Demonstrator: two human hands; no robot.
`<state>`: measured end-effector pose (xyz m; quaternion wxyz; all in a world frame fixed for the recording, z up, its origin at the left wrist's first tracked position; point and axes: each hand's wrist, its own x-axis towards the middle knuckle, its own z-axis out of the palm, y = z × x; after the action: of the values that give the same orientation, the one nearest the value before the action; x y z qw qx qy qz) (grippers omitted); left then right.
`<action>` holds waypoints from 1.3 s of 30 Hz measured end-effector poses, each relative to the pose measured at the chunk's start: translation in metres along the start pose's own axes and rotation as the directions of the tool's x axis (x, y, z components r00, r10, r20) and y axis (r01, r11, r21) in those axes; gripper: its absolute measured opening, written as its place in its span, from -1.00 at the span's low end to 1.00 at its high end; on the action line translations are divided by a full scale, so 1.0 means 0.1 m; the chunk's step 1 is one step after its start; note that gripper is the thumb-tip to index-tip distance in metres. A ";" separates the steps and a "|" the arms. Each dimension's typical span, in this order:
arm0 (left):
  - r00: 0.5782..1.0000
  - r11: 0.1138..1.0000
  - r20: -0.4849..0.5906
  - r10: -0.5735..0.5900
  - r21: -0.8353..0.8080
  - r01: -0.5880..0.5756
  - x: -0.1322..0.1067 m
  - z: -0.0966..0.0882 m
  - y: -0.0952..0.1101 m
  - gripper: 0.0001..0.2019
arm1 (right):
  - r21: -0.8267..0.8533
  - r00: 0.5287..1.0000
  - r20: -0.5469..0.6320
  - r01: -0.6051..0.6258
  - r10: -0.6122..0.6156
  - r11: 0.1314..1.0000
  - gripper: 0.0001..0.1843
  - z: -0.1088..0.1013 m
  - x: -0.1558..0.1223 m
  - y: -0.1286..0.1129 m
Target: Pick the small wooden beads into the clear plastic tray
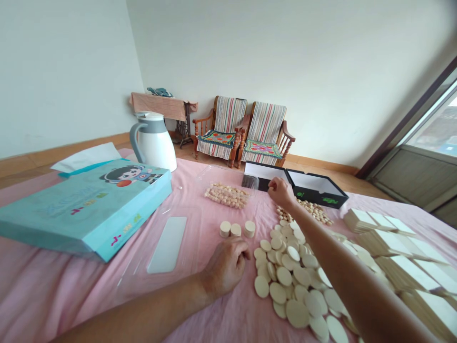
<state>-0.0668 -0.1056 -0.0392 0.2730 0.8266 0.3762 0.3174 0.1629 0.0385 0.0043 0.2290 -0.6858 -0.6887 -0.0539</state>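
My left hand (225,267) rests curled on the pink cloth, fingers closed; whatever they hold, if anything, is hidden. Just beyond it stand short stacks of round wooden discs (235,229). My right hand (281,191) is raised near the black box (264,170), its fingers bent together, and I cannot make out anything in them. Below that hand lies a pile of small wooden beads (311,210), partly covered by my forearm. A clear plastic tray (228,175) holds more wooden beads (227,195). Loose wooden discs (285,276) spread between my two arms.
A turquoise box (82,205) and a white jug (157,143) stand at left. A clear plastic lid (139,267) lies with a white strip (167,244) on it. Stacked wooden squares (396,247) line the right side, with another black-sided box (316,186) behind. Two chairs (228,119) stand beyond.
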 end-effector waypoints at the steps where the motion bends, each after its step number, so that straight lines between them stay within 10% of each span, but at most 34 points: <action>1: 1.000 1.000 0.000 0.003 -0.001 -0.003 0.00 0.00 0.00 -0.70 | 0.106 0.999 -0.051 0.014 -0.009 0.994 -0.82 -0.04 0.04 -0.06; 8: 1.000 1.000 0.001 0.006 -0.003 -0.006 -0.01 0.00 -0.02 -0.71 | 0.575 0.995 -0.009 0.090 -0.104 0.813 -0.77 -0.14 0.26 -0.35; 15: 1.000 1.000 0.000 -0.001 -0.014 0.001 -0.01 0.01 -0.02 -0.70 | -0.034 0.993 0.122 0.001 0.004 0.999 -0.75 0.02 0.20 0.10; 28: 0.999 0.999 -0.019 0.035 -0.004 -0.035 -0.01 0.00 -0.01 -0.69 | -0.228 0.963 0.243 -0.060 0.117 0.972 -0.76 0.28 0.11 0.23; 35: 1.000 1.000 -0.023 0.013 -0.003 -0.013 -0.01 0.01 -0.01 -0.71 | -0.160 0.992 0.088 -0.076 0.091 0.984 -0.76 0.15 0.16 0.08; 39: 0.999 0.999 -0.021 0.027 -0.028 -0.027 -0.01 0.00 0.01 -0.70 | 0.164 0.993 -0.113 0.063 -0.045 0.984 -0.81 -0.01 0.24 -0.22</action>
<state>-0.0669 -0.1069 -0.0383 0.2763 0.8244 0.3632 0.3349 0.1432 0.0594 0.0199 0.3213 -0.6411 -0.6958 -0.0393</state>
